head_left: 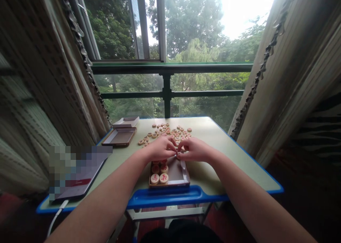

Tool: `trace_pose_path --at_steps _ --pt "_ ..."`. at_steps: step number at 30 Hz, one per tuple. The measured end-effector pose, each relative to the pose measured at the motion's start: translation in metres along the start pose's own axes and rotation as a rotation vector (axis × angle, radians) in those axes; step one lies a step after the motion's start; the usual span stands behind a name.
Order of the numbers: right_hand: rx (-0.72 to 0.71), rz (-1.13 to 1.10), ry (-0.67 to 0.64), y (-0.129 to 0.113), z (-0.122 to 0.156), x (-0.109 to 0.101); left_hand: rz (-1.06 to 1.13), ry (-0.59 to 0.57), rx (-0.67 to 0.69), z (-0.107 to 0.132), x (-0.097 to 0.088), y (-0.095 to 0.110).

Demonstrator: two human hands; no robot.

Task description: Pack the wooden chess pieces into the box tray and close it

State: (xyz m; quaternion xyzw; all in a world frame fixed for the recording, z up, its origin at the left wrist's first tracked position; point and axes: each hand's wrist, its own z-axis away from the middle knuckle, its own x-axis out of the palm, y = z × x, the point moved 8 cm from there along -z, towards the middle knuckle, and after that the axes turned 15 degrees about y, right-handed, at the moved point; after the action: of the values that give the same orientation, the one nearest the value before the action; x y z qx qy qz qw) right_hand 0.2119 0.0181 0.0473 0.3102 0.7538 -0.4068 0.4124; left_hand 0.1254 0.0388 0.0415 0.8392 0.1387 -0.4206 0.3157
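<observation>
A shallow cardboard box (pixel 188 177) lies near the table's front edge. Round wooden Chinese chess pieces with red characters, such as this horse piece (pixel 155 179) and this soldier piece (pixel 164 178), stand in columns along its left side. Over the box's far end, my right hand (pixel 195 150) is closed, thumb and fingers pinching a Chinese chess piece (pixel 178 157), mostly covered. My left hand (pixel 162 147) is beside it, fingertips drawn together against the right ones; what they grip is hidden. Beyond both hands, loose pieces (pixel 176 138) lie scattered, partly behind my fingers.
At the table's far left lie an open box (pixel 121 136) and a pale box part (pixel 126 122). A tablet-like device (pixel 87 175) with a white cable (pixel 60 209) rests at the left edge. The pale table (pixel 226 165) has a blue rim; a window (pixel 197 79) stands behind it.
</observation>
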Motion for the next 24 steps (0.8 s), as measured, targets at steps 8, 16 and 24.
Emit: trace_pose_path --at_steps 8,16,24 --pt "-0.016 0.057 0.008 0.0003 -0.0007 0.003 0.005 -0.015 -0.021 -0.0009 0.0006 0.0022" --pt "0.033 0.07 -0.005 0.0039 0.0002 0.0026 0.007 0.003 -0.016 -0.0014 0.0023 -0.0032" --pt "0.056 0.053 -0.017 0.0048 0.0004 0.0027 0.024 0.048 -0.012 -0.0023 -0.0004 -0.0027"
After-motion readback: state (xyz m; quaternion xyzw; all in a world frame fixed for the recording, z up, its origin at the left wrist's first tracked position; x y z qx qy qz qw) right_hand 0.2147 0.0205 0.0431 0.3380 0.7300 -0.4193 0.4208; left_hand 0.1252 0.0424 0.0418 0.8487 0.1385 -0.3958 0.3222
